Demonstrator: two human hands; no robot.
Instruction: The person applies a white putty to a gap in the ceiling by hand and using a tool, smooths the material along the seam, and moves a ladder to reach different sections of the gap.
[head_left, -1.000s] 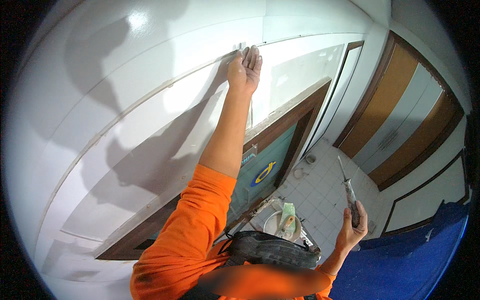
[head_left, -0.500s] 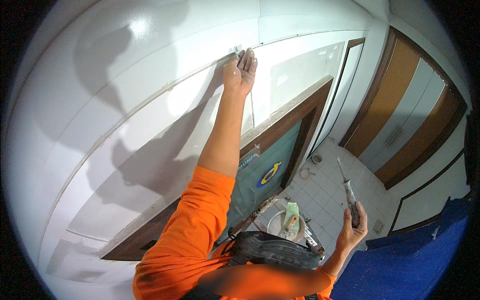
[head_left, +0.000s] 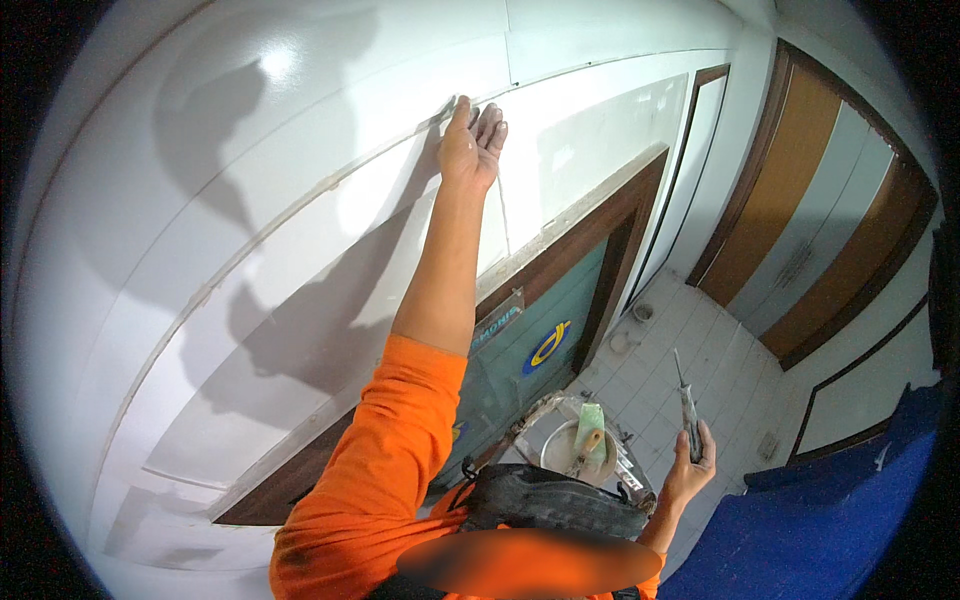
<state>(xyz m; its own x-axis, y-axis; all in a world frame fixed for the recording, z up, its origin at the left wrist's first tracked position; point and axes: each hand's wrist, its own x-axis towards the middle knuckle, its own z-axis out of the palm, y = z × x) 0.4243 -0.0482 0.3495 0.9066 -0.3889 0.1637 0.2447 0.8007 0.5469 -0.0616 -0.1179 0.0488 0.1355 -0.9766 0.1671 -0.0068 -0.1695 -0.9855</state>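
My left hand (head_left: pixel 472 145) reaches up to the white wall (head_left: pixel 560 160), its fingertips at the rough horizontal seam (head_left: pixel 335 181). Thumb and fingers are apart, the fingers partly curled; I make out nothing held between them, though shadow darkens the gap. Greyish smears mark the fingers. Lower right, my right hand (head_left: pixel 690 470) is closed around the handle of a slim screwdriver-like tool (head_left: pixel 689 405). Its thin metal tip points up and away from me, and its handle looks smeared grey.
Below the wall is a dark-framed door (head_left: pixel 500 375) with a greenish panel. Near my waist, a round pan (head_left: pixel 553 450) holds a wooden-handled tool (head_left: pixel 592 440) and a green piece (head_left: pixel 590 415). Small containers (head_left: pixel 643 312) stand on the tiled floor. Blue sheeting (head_left: pixel 800 540) hangs at the right.
My left hand has shifted slightly left, its thumb raised away from the fingers; the pale grey bit by the fingertips no longer shows. My right hand and its tool have moved a little lower and left.
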